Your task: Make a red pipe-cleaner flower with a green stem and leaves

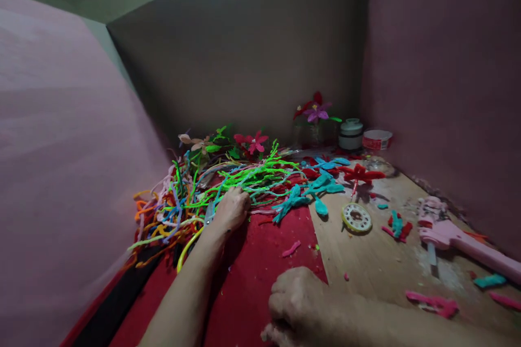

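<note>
My left hand (233, 209) reaches to the near edge of a heap of fuzzy pipe cleaners, with bright green pipe cleaners (252, 179) right in front of it. Its fingers curl inward, and whatever they pinch is hidden by the hand. Low in the view, my right hand (296, 299) is closed above the red mat (256, 260). Its fingertips face away from me, so I cannot see what they hold, if anything. Teal pipe-cleaner petals (323, 184) lie just right of the green bundle. A short pink piece (291, 249) rests between the hands.
To the right are a pink tool with a metal nozzle, apparently a glue gun (451, 233), and a round white-and-yellow disc (357, 218). Finished flowers (316, 111), a lidded jar (350, 134) and a red-and-white tub (377, 139) stand at the back. Pink sheets (61, 146) rise at both sides.
</note>
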Demonstrator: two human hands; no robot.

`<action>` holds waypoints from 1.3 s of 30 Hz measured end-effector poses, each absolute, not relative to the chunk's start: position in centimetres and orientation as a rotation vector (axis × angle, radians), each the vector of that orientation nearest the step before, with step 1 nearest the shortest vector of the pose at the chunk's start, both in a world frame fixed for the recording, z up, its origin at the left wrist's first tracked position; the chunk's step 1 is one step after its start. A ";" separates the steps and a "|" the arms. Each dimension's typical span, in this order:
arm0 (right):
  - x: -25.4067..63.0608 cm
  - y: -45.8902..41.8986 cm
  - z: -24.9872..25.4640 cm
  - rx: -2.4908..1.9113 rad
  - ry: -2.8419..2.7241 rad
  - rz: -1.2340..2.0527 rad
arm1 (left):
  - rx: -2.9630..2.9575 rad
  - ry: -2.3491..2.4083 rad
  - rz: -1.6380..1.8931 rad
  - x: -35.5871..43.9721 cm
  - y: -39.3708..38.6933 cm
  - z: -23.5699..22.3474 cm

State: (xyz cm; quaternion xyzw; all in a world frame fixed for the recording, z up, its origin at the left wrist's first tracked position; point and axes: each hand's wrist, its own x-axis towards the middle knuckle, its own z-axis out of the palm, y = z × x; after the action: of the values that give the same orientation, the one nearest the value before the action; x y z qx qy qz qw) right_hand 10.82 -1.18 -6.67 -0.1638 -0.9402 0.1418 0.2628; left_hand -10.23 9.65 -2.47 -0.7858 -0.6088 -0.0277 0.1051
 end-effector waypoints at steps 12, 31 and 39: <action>10.7 -0.8 -6.2 -0.416 -2.610 0.335 | -2.259 -1.835 -0.118 -10.3 10.2 -2.5; 11.2 -1.0 -5.7 -0.443 -2.599 0.380 | -2.236 -1.923 -0.404 -10.7 9.8 -1.8; 11.1 -1.0 -6.1 -0.421 -2.585 0.380 | -1.933 -2.132 -0.877 -12.1 9.2 0.5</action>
State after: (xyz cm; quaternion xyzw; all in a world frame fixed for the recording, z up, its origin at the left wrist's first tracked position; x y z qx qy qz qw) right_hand 11.13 -0.98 -6.08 -0.1542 -0.9470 0.1392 0.2451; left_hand -12.09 9.18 0.47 -0.6412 -0.7071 -0.2907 0.0665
